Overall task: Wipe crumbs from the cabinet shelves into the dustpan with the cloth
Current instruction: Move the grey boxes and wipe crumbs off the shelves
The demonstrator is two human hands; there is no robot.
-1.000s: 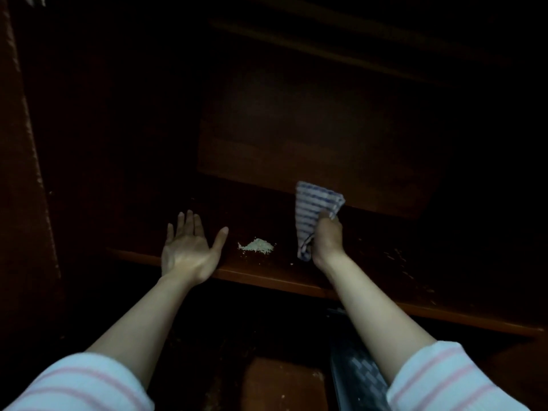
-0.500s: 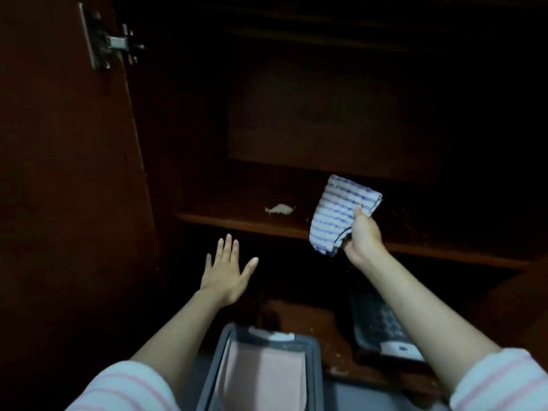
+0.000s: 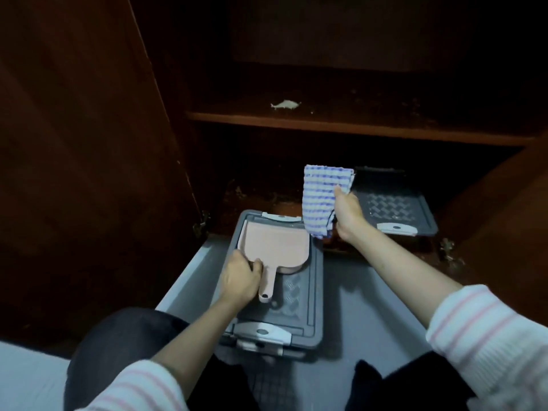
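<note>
Pretty clearly someone's home, dim storage corner, dark wooden cabinet [image 3: 355, 34] with door [image 3: 74, 129] swung open, crumb-dusted shelf [image 3: 355, 127], grey latch-lid plastic storage box [image 3: 296, 304] on the grey floor [image 3: 370, 292], a second box [image 3: 394, 206] tucked under the shelf, pink dustpan [image 3: 275, 244] and striped cloth [image 3: 320, 197]

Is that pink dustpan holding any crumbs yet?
Empty, it seems: the dustpan shows a bare pink inside, and the crumb pile lies on the shelf.
</note>
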